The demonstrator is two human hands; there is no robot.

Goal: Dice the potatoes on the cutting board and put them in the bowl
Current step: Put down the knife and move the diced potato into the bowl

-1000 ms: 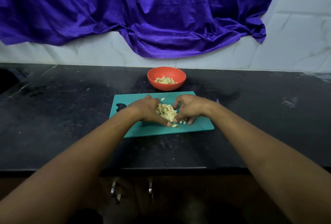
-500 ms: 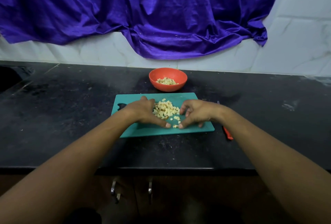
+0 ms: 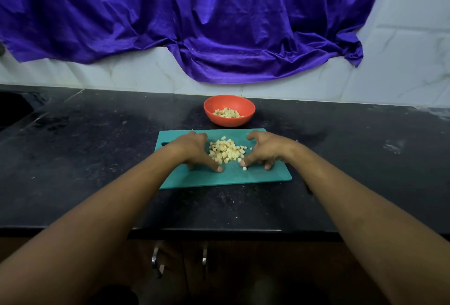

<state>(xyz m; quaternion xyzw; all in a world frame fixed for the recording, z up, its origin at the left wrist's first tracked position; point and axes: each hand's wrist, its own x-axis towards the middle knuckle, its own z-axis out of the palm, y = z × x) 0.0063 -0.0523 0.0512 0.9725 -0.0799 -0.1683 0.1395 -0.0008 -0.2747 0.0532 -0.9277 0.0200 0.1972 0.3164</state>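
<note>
pale potato dice (image 3: 225, 152) between both hands (image 3: 192, 148) (image 3: 266, 150)

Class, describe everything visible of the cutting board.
The cutting board is a thin teal rectangle, plastic by its look, with rounded corners and a handle slot at its left end. It lies flat on the black counter, just short of the orange bowl. Diced potato is piled on it between the left hand and right hand, whose fingertips touch it.

Glossy purple cloth (image 3: 194, 17); speckled matt black counter (image 3: 97, 158).
</note>
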